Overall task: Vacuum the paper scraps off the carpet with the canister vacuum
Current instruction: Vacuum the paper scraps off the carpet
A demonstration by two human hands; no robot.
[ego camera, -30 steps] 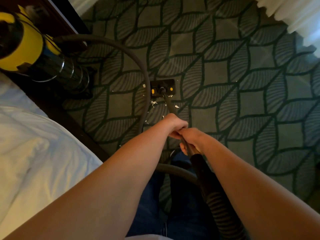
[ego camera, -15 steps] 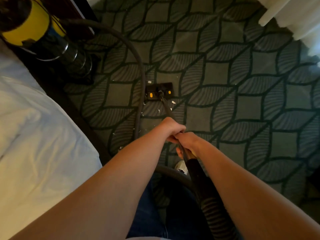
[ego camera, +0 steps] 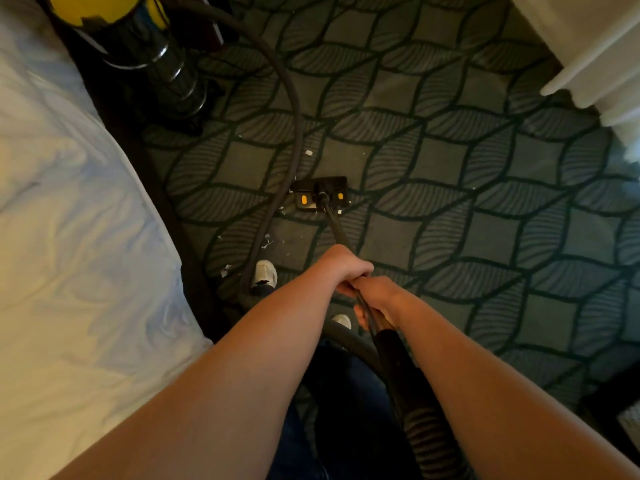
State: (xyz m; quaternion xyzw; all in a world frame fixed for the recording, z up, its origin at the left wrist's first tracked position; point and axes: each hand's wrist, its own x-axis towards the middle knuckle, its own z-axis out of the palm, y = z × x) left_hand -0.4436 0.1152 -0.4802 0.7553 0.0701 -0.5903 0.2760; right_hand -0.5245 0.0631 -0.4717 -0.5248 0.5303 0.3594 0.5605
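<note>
Leaf-patterned green carpet (ego camera: pixel 450 168) runs beside a white bed (ego camera: pixel 69 237). My left hand (ego camera: pixel 346 268) and right hand (ego camera: pixel 377 296) both grip the wand (ego camera: pixel 337 233), left ahead. Its floor head (ego camera: pixel 320 194), bearing two orange marks, sits among paper scraps (ego camera: pixel 266 242); the yellow canister vacuum (ego camera: pixel 138 39) stands far left.

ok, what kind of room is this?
Likely a bedroom, perhaps a hotel's: a bed with white bedding at left, leaf-patterned carpet, what looks like a white curtain upper right.

Dim, warm light: the carpet (ego camera: pixel 450 161) beyond the grip is dull, the white bedding (ego camera: pixel 69 237) left of it glows, and the frame edges bow.
</note>
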